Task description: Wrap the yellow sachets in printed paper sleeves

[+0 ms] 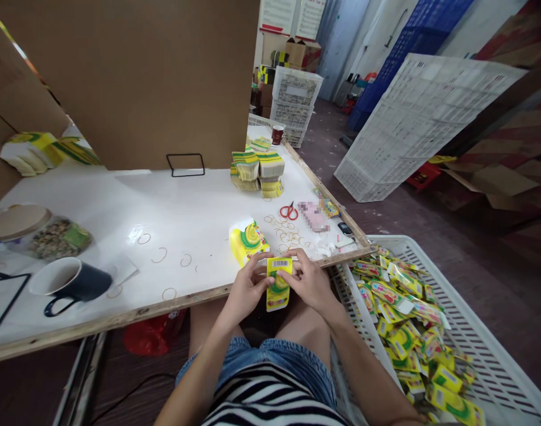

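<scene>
Together, left grip [247,289] and right grip [312,285] pinch a flat, oblong, printed yellow packet [279,292].

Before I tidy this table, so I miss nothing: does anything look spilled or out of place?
Yes: thin tan loops lie strewn over the table, mostly near the red-handled scissors, with others toward the dark mug; they look scattered rather than gathered. The held yellow packet shows no clear damage.

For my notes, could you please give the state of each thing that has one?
Yellow packet: gripped by left hand and right hand
Jar: lidded
Dark mug: upright, uncovered
Scissors: lying flat, blades unclear
Rubber bands: scattered
Nearest crate: open, holding packets
Farther crates: stacked
Cardboard box at right: open
</scene>
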Action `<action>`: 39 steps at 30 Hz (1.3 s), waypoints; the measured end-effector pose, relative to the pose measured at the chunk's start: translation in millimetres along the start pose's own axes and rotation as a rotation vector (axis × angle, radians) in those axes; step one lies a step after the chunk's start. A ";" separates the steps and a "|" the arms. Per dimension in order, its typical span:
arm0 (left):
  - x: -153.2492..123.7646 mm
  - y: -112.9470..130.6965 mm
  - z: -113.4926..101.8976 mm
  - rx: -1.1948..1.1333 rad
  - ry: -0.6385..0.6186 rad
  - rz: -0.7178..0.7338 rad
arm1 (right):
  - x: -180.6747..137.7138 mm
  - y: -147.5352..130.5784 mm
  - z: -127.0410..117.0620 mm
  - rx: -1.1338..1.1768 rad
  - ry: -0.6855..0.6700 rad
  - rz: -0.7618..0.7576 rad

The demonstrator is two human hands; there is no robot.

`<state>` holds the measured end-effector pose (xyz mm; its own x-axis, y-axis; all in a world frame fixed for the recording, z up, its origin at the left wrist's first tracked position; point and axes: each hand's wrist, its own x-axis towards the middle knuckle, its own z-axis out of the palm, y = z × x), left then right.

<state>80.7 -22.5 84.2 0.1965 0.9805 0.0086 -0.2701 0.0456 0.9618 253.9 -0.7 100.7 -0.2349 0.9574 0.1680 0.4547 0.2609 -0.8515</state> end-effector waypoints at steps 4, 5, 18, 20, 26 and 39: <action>0.5 1.7 -0.2 -0.042 -0.010 -0.004 | -2.4 3.6 -0.4 0.090 0.081 -0.033; 0.6 1.4 0.9 -0.044 -0.012 -0.006 | -2.8 5.9 0.8 0.132 0.117 -0.031; 15.1 -4.1 -13.7 0.532 0.235 0.371 | -28.2 24.7 -69.9 -0.439 0.845 -0.205; 22.8 -16.0 -30.8 0.722 0.321 0.371 | -29.9 34.5 -84.3 -0.577 0.928 -0.181; 31.0 -38.0 -44.1 0.864 0.369 0.424 | 5.6 45.5 -7.3 -0.226 0.484 -0.091; 15.4 -22.7 -38.1 0.572 0.465 0.388 | 47.3 14.9 69.9 0.225 0.372 0.040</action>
<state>53.9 -1.2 52.1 -0.2547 0.8914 0.3749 0.3073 -0.2930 0.9054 189.6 39.9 61.2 0.1238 0.9562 0.2651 0.2492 0.2286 -0.9411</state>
